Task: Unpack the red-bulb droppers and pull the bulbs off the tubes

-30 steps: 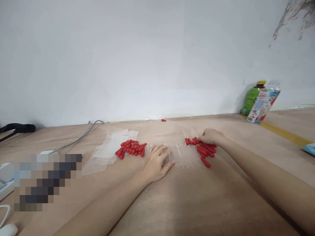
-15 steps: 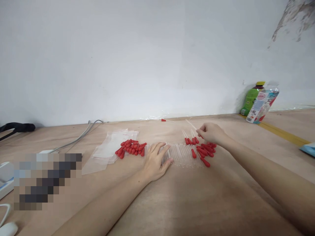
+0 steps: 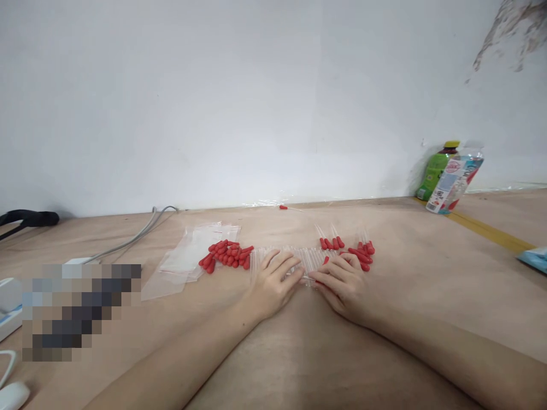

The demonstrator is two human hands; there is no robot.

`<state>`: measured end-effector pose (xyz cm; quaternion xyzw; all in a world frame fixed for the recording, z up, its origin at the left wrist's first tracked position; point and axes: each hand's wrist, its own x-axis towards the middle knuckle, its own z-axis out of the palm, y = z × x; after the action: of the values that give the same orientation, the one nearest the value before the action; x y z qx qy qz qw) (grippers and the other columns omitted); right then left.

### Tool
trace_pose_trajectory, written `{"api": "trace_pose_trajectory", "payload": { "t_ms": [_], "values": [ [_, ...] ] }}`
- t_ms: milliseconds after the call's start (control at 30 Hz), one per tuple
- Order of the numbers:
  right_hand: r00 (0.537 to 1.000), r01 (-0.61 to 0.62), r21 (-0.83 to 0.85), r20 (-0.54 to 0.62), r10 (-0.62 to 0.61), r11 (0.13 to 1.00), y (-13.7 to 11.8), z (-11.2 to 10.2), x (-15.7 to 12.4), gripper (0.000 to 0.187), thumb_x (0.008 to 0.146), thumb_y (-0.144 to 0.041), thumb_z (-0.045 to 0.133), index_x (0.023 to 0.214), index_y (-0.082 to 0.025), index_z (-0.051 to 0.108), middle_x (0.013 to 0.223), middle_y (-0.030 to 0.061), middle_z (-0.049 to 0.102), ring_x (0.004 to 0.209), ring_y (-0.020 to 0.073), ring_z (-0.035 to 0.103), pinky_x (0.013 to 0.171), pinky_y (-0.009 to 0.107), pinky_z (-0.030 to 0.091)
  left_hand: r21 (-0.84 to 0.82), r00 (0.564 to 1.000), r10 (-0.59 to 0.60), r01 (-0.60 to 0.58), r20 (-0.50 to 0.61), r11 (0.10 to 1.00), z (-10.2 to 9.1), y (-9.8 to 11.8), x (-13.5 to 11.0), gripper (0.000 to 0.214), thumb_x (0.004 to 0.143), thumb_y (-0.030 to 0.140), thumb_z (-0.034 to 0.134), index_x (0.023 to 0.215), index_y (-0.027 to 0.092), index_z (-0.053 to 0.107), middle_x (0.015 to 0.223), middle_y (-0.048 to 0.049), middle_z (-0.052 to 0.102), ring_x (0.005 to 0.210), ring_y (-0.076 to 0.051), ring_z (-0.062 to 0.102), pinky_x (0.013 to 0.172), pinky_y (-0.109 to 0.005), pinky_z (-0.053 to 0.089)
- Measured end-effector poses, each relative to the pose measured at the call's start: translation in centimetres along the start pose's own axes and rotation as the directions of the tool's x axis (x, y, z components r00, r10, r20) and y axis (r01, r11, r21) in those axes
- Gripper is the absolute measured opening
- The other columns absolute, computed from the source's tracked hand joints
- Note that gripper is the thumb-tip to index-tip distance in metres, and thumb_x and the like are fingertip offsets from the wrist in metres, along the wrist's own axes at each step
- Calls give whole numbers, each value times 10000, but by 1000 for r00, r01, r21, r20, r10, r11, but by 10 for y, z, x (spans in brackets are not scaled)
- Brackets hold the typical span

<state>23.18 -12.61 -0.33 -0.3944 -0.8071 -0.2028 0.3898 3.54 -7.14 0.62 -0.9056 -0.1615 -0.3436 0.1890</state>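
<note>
A row of thin clear glass dropper tubes (image 3: 314, 257) lies side by side on the table. My left hand (image 3: 273, 285) rests over the middle of the row, fingers stretched out and slightly apart. At the row's right end, my right hand (image 3: 346, 285) lies low with its fingers extended over the tubes and a few red rubber bulbs, which it partly covers. Bits of red show by its fingertips. Left of the tubes is a pile of red rubber bulbs (image 3: 231, 254). Behind my right hand lie several droppers with red bulbs (image 3: 332, 244), and more red bulbs (image 3: 359, 256) sit beside it.
Clear plastic zip bags (image 3: 179, 262) lie left of the bulb pile. One dropper (image 3: 284, 208) lies by the wall. A green bottle (image 3: 433, 173) and a clear labelled bottle (image 3: 455, 185) stand at right. A grey cable (image 3: 137, 236) and a white mouse (image 3: 13, 397) are at left.
My right hand has let go of a dropper, which appears to lie with others at the right, and has come down and toward me onto the tubes. My left hand has barely moved.
</note>
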Motion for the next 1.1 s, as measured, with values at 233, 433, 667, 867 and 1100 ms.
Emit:
{"api": "trace_pose_trajectory", "payload": {
  "t_ms": [233, 433, 667, 867, 1100],
  "values": [
    [998, 46, -19, -42, -47, 999, 3, 1, 0, 88, 815, -216, 551, 830, -204, 637, 620, -20, 629, 667, 108, 529, 790, 330, 298, -67, 998, 66, -66, -8, 996, 3, 3, -2, 119, 821, 161, 525, 907, 138, 604, 990, -46, 667, 997, -183, 578, 944, -361, 416],
    [993, 97, -52, -58, -99, 994, 6, 1, -5, 104, 803, -217, 568, 875, -214, 644, 639, -23, 653, 663, 105, 546, 800, 336, 299, -114, 996, 92, -94, -19, 989, 3, 3, -4, 131, 830, 145, 502, 913, 129, 601, 967, -57, 680, 1012, -180, 587, 955, -366, 416],
    [986, 108, -140, -112, -124, 984, 6, -3, -8, 144, 779, -223, 606, 917, -255, 629, 676, -61, 678, 695, 95, 571, 826, 354, 262, -179, 997, 77, -76, -1, 981, 0, 3, -4, 132, 836, 131, 489, 912, 133, 597, 935, -52, 685, 1021, -173, 584, 963, -359, 405],
    [980, 128, -190, -129, -154, 973, 9, -6, -11, 156, 779, -229, 614, 930, -266, 620, 695, -69, 684, 726, 96, 579, 798, 334, 270, -203, 998, 59, -59, -3, 977, 0, 2, -6, 139, 837, 133, 483, 922, 145, 592, 944, -51, 683, 1031, -172, 578, 966, -365, 397],
    [983, 94, -274, -127, -133, 957, 24, -20, -10, 181, 772, -202, 618, 937, -276, 632, 759, -65, 691, 757, 115, 586, 806, 336, 280, -222, 997, -20, 3, -72, 975, 2, -5, -9, 148, 816, 115, 513, 940, 154, 584, 954, -51, 671, 1000, -174, 582, 922, -358, 417]
  ]
}}
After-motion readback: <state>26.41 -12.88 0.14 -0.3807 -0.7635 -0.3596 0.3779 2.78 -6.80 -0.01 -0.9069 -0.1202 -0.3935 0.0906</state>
